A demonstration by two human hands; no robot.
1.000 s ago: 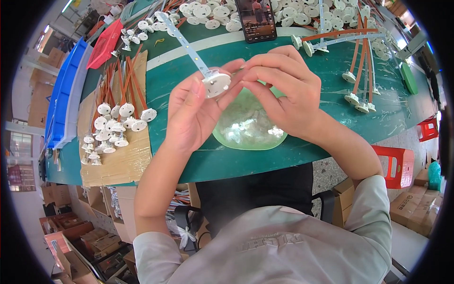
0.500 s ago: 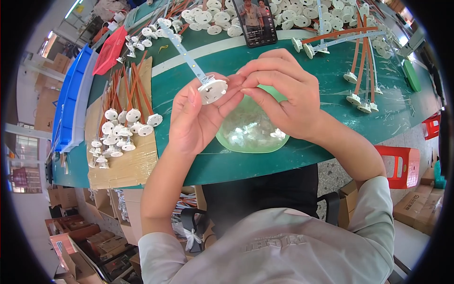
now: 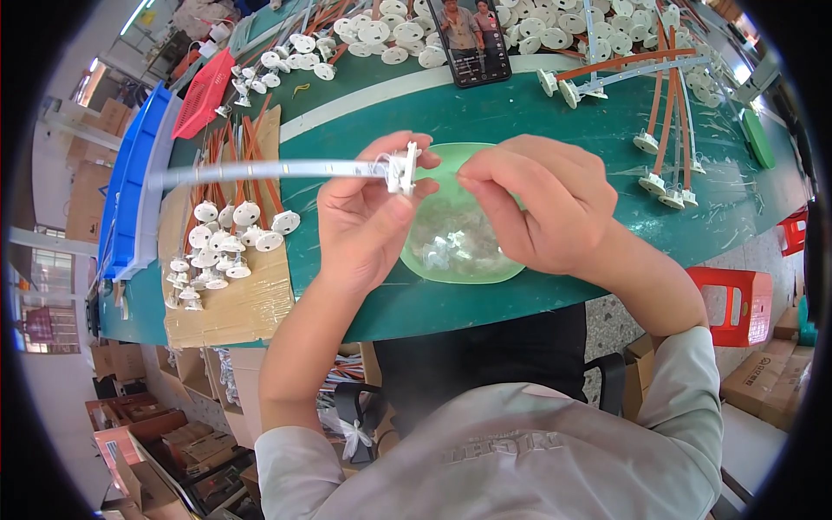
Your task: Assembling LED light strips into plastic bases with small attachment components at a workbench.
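In my left hand (image 3: 357, 230) is an LED strip (image 3: 277, 170) with a white round end cap (image 3: 404, 171). Thumb and fingers grip the cap, which stands edge-on, while the strip points left, blurred at its far end. My right hand (image 3: 559, 208) is a short way to the right, thumb and forefinger pinched together; whatever lies between the tips is too small to make out. Below and between both hands sits a green shallow bowl (image 3: 452, 154) with small shiny bits in it.
Capped strips (image 3: 208, 247) lie on cardboard (image 3: 260, 303) at left, beside a blue tray (image 3: 130, 186) and red basket (image 3: 204, 95). A phone (image 3: 472, 52) and many white caps (image 3: 546, 35) are at the back. More strips (image 3: 667, 113) lie right; a red stool (image 3: 754, 303) stands beyond.
My left hand has turned the LED strip from pointing up and away to pointing left, cap now edge-on. My right hand has moved right and slightly nearer, away from the left fingers.
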